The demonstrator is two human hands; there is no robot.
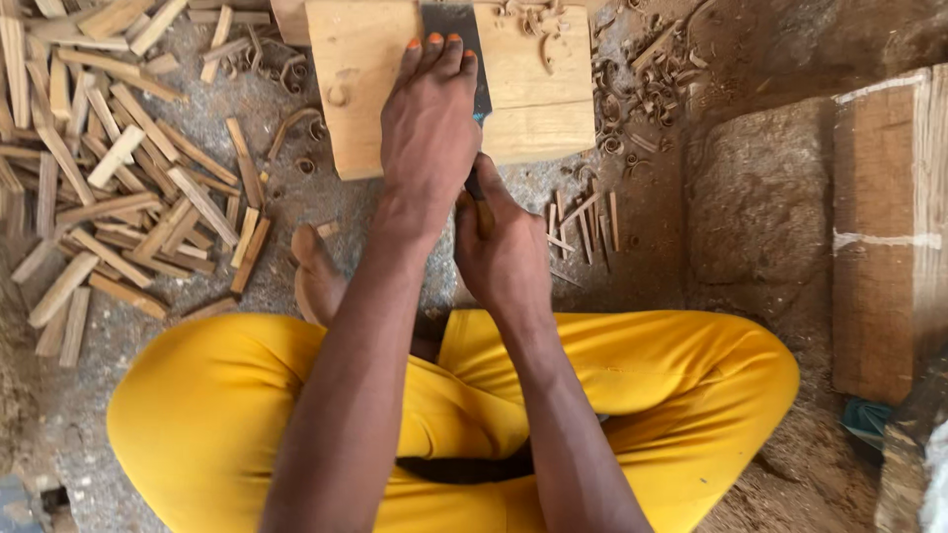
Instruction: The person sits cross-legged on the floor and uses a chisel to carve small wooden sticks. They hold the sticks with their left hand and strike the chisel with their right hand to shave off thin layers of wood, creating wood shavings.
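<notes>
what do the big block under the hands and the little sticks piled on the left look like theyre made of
The block looks like pale raw wood: visible grain, matte, no varnish, with curled shavings on it. The sticks look like split bare wood too, rough and unfinished. The left hand lies flat on the block.

Left hand [430, 128] flat on a wood block [360, 79] far ahead, right hand [504, 247] just behind it gripping a small stick [483, 212], cut sticks [118, 188] piled on the left.
</notes>
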